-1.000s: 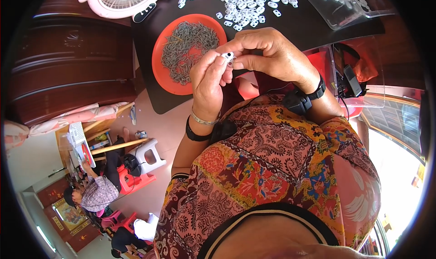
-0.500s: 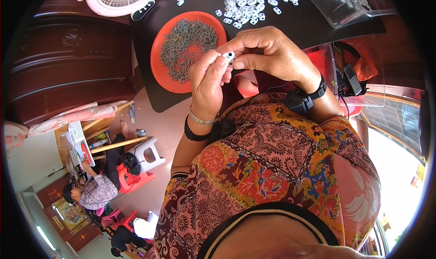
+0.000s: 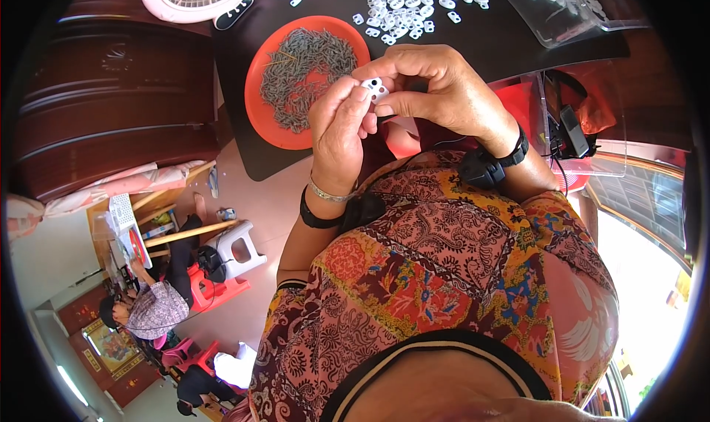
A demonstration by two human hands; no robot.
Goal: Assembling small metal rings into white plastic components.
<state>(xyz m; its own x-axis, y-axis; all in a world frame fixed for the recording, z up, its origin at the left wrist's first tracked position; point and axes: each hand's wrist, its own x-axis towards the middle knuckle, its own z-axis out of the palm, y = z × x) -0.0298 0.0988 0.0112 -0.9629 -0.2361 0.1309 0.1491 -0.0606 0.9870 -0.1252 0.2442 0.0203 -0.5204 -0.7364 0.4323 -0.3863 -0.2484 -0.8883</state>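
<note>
The head view, looking down, has both bare hands meeting over the near edge of a black, flat-topped bench (image 3: 235, 104). The left hand (image 3: 339, 130) is closed on a small white piece with dark round holes (image 3: 379, 89), apparently plastic, pinching it between the thumb and the bent forefinger. The right hand (image 3: 447, 89) is curled around the far side of the same piece: its thumb tip lies just beside the lower edge and its forefinger reaches over the top, with a gap between them. Whether either fingertip presses on the piece, I cannot tell.

What has just changed is the piece's showing face. Half a second ago less of it could be seen between the fingers; now more of the white surface and several holes are exposed, and the right thumb sits slightly lower. That suggests the left hand is bearing most of the hold, leaving the right freer to adjust.

Beyond the left hand stands a round orange-red tray (image 3: 257, 89) filled with slender grey pieces (image 3: 294, 78). Farther back, a loose heap of similar white pieces (image 3: 403, 8) is spread on the bench, near a clear plastic box (image 3: 551, 34). A pink-rimmed fan (image 3: 164, 2) stands at the far left.
</note>
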